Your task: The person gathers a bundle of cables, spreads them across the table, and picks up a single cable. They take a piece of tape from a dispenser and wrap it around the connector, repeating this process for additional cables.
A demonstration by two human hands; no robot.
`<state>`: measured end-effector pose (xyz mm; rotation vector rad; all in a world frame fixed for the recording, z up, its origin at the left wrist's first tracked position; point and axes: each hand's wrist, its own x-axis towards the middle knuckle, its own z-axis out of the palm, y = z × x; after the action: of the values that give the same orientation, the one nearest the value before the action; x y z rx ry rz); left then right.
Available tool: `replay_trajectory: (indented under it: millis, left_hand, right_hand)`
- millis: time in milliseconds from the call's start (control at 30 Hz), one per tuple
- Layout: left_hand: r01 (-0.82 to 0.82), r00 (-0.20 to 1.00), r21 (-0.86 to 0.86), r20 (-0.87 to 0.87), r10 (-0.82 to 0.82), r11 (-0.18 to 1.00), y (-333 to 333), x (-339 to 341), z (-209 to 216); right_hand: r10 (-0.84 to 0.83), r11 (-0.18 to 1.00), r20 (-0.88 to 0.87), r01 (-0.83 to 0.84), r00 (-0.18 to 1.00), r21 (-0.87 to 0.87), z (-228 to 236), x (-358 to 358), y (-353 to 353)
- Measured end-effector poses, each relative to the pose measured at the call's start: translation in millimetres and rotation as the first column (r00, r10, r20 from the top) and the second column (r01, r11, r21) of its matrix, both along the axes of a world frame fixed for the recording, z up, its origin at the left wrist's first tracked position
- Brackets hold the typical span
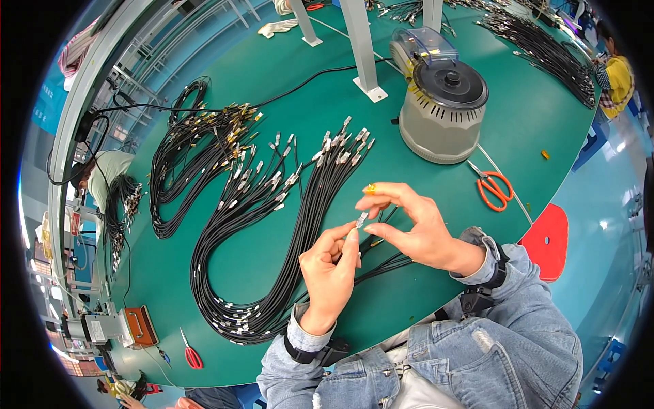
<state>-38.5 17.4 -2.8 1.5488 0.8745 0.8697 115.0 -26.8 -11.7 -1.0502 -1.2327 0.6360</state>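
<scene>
My left hand (330, 270) is closed in a pinch near the table's front edge. Between thumb and forefinger it holds a black cable by its end, and the small silvery-white connector (362, 219) sticks up past the fingertips. Just to the right, my right hand (426, 232) curves around that connector with thumb and forefinger apart. A small piece of yellow tape (370, 189) clings to a fingertip of it. Several black cables run beneath my hands, partly hidden. Left of them, a large bundle of black cables (202, 262) with white-tagged ends lies bent in a U.
A round grey tape dispenser (439, 126) with a black lid stands beyond my right hand. Orange-handled scissors (495, 191) lie beside it; red-handled scissors (193, 357) lie at the near left. More cable bundles (167, 170) cover the left side. A metal post (364, 61) rises from the green table.
</scene>
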Motion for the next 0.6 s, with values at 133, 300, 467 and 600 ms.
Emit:
replay_trajectory:
  millis: [133, 300, 467, 600]
  left_hand:
    - [0.02, 1.0, -0.067, 0.019, -0.019, 0.998, -1.2, 0.2, 1.0]
    - [0.04, 0.998, -0.182, 0.053, -0.031, 0.982, -0.1, -1.3, 3.0]
    - [0.055, 0.997, -0.244, 0.066, -0.04, 0.968, 0.6, -2.2, 4.3]
    - [0.052, 0.995, -0.295, 0.092, -0.025, 0.954, 0.7, -3.0, 6.3]
  right_hand:
    - [-0.021, 1.0, 0.124, 0.018, 0.992, 0.025, -4.0, 0.7, -0.5]
    - [-0.07, 0.996, 0.193, 0.059, 0.979, 0.06, -7.5, 0.0, -0.3]
    - [-0.064, 0.998, 0.201, 0.059, 0.977, 0.032, -7.9, 1.0, -0.9]
    - [-0.035, 0.999, 0.13, 0.033, 0.991, 0.016, -4.0, 0.1, -1.3]
